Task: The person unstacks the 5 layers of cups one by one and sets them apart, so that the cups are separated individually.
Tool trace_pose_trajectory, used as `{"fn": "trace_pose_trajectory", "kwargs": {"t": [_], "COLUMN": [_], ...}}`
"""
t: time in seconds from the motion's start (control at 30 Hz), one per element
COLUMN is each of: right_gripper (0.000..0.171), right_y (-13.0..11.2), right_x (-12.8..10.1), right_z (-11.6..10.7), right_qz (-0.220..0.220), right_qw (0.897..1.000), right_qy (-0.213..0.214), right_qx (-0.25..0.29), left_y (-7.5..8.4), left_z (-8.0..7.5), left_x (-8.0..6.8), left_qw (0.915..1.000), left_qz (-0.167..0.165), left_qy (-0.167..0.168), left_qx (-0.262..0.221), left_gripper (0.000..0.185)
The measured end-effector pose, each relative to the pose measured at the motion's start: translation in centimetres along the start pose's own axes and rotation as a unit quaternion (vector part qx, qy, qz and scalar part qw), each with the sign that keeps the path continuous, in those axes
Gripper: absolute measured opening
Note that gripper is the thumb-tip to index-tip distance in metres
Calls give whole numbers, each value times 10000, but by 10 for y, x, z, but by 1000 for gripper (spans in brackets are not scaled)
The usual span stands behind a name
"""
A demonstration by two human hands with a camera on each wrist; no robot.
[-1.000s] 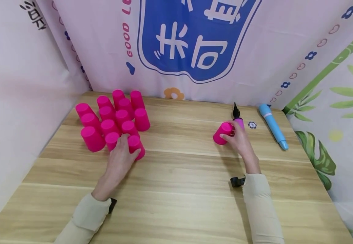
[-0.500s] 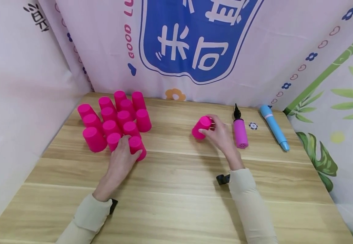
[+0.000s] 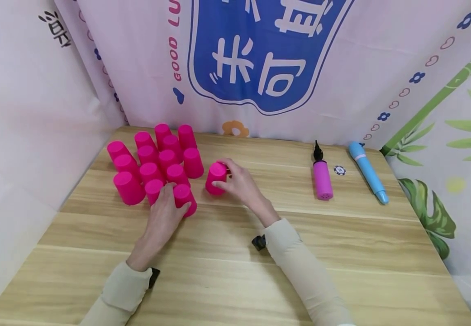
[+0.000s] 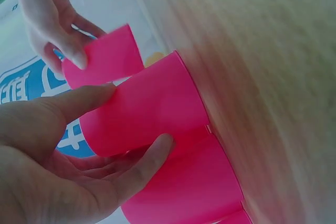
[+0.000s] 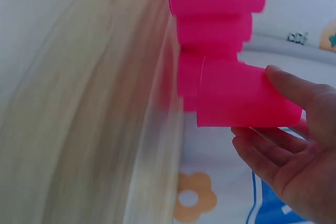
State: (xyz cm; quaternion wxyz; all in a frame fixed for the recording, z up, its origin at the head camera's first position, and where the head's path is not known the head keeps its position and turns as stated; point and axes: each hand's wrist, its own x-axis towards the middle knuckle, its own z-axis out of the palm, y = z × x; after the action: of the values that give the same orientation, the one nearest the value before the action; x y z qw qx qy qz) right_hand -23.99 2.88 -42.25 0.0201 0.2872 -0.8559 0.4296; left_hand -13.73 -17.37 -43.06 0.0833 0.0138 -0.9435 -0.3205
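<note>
**Two hands on pink cups beside the cluster**

On the far left part of the light wooden surface point(image 3: 235, 253), a cluster of upturned bright pink plastic cups point(image 3: 149, 156) stood packed together, rims down, close to the far edge and the left corner. At the near edge of that cluster the left hand point(image 3: 165, 216) held the front pink cup point(image 3: 184, 199), thumb on one side and fingers curled against the other; the left wrist view showed the thumb and a finger wrapped round that cup's wall, with the rim on the wood. The cup touched its neighbours in the cluster.

Just to the right of the cluster, the right hand point(image 3: 239, 184) gripped a separate pink plastic cup point(image 3: 216, 178), fingers and thumb curled about its closed top and side. This cup sat upside down and slightly tilted, near the front cup but apart from it; whether its rim rested fully on the surface could not be told. The right wrist view showed it lying across the fingers with the thumb pressed on top.

Toward the far right corner lay a magenta cylindrical pump with a black nozzle point(image 3: 321, 175), a small black-and-white round token point(image 3: 340, 170) just beside it, and a light blue pen-shaped tube point(image 3: 368, 172) nearest the right edge. Both sleeves were cream-coloured.
</note>
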Motion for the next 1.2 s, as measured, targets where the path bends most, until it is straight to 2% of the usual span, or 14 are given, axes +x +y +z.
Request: {"fn": "trace_pose_trajectory", "kwargs": {"t": [0.17,0.3,0.57,0.97,1.2], "right_gripper": [58,59,61,61,74], "right_y": [-7,-10,-4,-1,0], "right_x": [8,13,17,19,10], "right_z": [16,25,37,44,34], "right_qz": [118,9,-47,-16,91], "right_qw": [9998,9997,9992,9992,9990], "right_qy": [-174,-242,-335,-338,-433], "right_qx": [2,-12,-198,-212,-31], "left_y": [-1,0,2,2,2], "left_z": [0,0,2,2,2], "left_x": [0,-1,-1,-1,-3], "left_qw": [10000,10000,9998,9997,9999], "left_qz": [7,39,157,172,116], "left_qy": [-16,32,107,138,96], "left_qx": [29,25,-28,79,22], "left_gripper": [64,64,63,65,70]}}
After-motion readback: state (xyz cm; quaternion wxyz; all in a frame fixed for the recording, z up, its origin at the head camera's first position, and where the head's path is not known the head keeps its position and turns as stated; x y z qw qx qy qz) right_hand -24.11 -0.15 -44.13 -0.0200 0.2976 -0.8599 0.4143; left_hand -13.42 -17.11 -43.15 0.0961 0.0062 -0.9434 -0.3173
